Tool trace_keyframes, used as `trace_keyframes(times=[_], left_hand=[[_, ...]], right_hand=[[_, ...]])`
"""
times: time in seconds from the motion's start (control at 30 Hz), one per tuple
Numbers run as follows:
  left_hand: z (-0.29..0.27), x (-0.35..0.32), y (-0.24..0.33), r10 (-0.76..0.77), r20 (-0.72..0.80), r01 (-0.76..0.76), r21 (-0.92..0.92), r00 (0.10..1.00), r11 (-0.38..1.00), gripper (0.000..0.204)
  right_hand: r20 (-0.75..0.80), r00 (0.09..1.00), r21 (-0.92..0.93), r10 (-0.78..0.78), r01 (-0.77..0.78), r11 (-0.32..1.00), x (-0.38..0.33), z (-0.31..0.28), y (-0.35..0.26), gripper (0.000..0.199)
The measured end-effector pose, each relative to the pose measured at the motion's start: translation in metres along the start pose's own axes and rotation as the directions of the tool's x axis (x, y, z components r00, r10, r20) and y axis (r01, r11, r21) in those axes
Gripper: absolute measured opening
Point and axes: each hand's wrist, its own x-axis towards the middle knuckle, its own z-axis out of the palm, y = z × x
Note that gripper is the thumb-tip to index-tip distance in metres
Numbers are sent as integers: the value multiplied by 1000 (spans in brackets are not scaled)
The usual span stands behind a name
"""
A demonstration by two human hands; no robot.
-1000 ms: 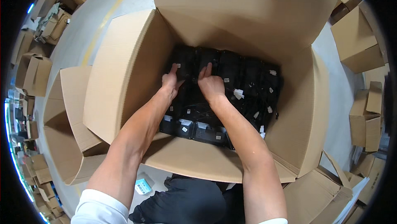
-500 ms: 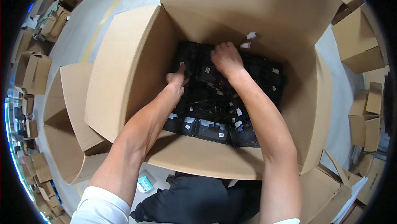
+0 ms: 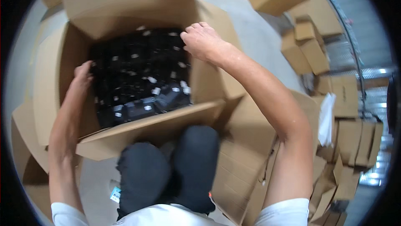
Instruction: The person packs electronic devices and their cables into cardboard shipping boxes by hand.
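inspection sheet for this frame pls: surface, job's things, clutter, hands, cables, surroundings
Surface: grey concrete floor.
Job's things: large open cardboard box, flaps out, packed with black items bearing small white tags.
Clutter: flattened cardboard at the person's right; small blue-and-white label on the floor.
Hands: left hand on the box's left inner wall; right hand at the right rim; neither visibly holds anything.
Cables: nothing seen.
Surroundings: stacked cardboard boxes at right; metal rail beyond.

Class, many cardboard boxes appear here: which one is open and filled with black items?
The large cardboard box between both hands, left hand and right hand at its sides; the black items fill it.
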Motion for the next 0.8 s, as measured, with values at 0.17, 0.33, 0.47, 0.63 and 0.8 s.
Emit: trace_keyframes(times=[0.17, 0.33, 0.47, 0.63, 0.8], left_hand=[[-29, -140, 57, 221, 391, -263, 56, 893, 963, 48], [-95, -229, 31, 526, 418, -659, 299, 741, 690, 37], [-107, -248, -32, 679, 461, -803, 485, 571, 345, 26], [-46, -315, -35, 711, 201, -655, 608, 674, 448, 39], [-46, -306, -42, 712, 207, -630, 665, 671, 401, 40]], right_hand=[[-488, 844, 215, 225, -134, 967, -179, -49, 14, 46], [-636, 360, 543, 683, -421, 727, -340, -15, 22, 41], [-15, 186, 776, 982, -617, 129, -451, 123, 16, 40], [315, 167, 733, 934, -668, -127, -489, 238, -71, 38], [332, 134, 761, 934, -623, -181, -434, 290, -79, 59]])
